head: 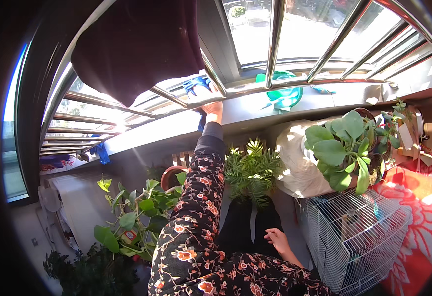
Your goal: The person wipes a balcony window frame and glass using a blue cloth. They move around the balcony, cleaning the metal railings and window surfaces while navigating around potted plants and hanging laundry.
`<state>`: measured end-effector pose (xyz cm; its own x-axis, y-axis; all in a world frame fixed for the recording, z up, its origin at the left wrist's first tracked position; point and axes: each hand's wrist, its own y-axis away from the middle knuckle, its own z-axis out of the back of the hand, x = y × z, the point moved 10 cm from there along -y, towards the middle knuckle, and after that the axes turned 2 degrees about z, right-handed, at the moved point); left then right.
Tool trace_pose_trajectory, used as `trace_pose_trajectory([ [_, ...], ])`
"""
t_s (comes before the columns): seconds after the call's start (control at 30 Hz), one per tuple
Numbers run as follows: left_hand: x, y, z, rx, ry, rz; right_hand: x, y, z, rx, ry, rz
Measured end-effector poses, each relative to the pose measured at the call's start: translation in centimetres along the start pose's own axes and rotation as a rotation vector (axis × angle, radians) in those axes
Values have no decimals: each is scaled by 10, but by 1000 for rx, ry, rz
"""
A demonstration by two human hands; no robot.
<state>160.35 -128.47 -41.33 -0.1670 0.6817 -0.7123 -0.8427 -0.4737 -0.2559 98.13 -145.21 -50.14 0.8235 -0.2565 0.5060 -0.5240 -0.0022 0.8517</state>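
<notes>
My left hand reaches to the lower metal rail of the window guard, its fingers partly hidden behind the rail and washed out by glare. It is closed around a bunched blue cloth, part of which shows below the rail beside my wrist. Just left of that hand, a dark maroon cloth hangs in front of the upright bars. Low in front of my body, my right hand holds nothing, its fingers loosely bent and slightly apart. Near it are my dark trouser legs and a white wire cage.
A green plastic basin sits on the sill behind the bars. Potted plants crowd below: a leafy vine, a fern-like plant and a broad-leaved plant. Another blue cloth hangs at left. Red floral fabric lies right.
</notes>
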Motion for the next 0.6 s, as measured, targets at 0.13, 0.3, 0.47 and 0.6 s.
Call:
trace_pose_trajectory([
  [0.13,-22,16,-12,1,-152,-124,-17,-1,2,0,-38,-32],
  [0.3,-53,32,-10,68,-247,-351,-16,-1,-4,4,-65,-17],
  [0.47,-84,68,23,95,-193,-751,-9,-1,1,-47,-69,-55],
  [0.6,-69,99,17,338,-285,-655,12,-3,4,-68,-77,-9],
])
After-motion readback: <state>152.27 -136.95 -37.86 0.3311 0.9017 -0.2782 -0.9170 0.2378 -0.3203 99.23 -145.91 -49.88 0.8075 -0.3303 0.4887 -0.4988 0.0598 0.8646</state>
